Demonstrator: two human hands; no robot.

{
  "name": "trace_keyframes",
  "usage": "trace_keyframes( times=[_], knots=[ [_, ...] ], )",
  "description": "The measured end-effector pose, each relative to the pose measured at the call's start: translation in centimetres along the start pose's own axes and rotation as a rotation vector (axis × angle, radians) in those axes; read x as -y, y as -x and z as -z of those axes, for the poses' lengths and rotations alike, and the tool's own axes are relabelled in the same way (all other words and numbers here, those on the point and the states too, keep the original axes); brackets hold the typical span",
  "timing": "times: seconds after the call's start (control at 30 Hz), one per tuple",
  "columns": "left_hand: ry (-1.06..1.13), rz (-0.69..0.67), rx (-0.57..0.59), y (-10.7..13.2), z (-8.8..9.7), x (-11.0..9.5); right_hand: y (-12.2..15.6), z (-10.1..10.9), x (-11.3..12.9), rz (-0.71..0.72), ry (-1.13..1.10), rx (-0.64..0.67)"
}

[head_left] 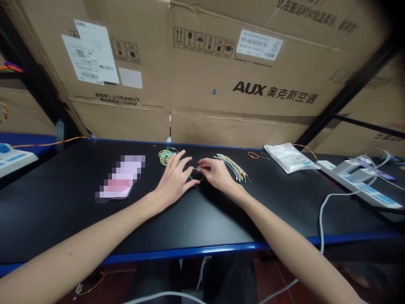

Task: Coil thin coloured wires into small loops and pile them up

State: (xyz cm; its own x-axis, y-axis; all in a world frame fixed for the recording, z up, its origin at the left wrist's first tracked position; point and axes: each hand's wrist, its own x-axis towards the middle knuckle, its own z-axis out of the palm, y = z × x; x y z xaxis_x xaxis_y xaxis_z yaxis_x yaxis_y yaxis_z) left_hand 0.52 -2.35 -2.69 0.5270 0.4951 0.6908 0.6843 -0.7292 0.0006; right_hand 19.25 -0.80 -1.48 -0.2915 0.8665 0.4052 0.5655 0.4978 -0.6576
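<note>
My left hand lies on the black table with its fingers spread, the fingertips pressing on a thin green wire loop. My right hand pinches the same green wire at its right side. A coiled pile of yellow and green wires lies just beyond my left hand. A bundle of straight coloured wires lies right of my right hand.
A white plastic bag and a power strip with a white cable lie at the right. A blurred pink item lies at the left. Cardboard boxes wall off the back. The table's blue front edge is near me.
</note>
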Motion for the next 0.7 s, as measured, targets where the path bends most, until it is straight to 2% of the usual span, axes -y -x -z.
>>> trace_keyframes(
  times=[0.07, 0.23, 0.33, 0.5, 0.7],
  knots=[
    [0.021, 0.019, 0.005, 0.07, -0.09, 0.01, -0.01, 0.18, -0.06, 0.018, -0.008, 0.006],
    [0.070, 0.076, 0.013, 0.21, -0.28, 0.10, 0.09, 0.06, -0.31, 0.175, 0.213, -0.098],
    [0.082, 0.071, 0.010, 0.24, -0.37, 0.08, 0.20, -0.17, -0.49, 0.226, 0.264, -0.103],
    [0.083, 0.047, 0.016, 0.30, -0.53, 0.01, 0.11, -0.28, -0.74, 0.191, 0.300, -0.072],
    [0.066, 0.024, 0.035, 0.20, -0.39, 0.05, -0.19, -0.26, -0.81, 0.098, 0.176, -0.017]
  ],
)
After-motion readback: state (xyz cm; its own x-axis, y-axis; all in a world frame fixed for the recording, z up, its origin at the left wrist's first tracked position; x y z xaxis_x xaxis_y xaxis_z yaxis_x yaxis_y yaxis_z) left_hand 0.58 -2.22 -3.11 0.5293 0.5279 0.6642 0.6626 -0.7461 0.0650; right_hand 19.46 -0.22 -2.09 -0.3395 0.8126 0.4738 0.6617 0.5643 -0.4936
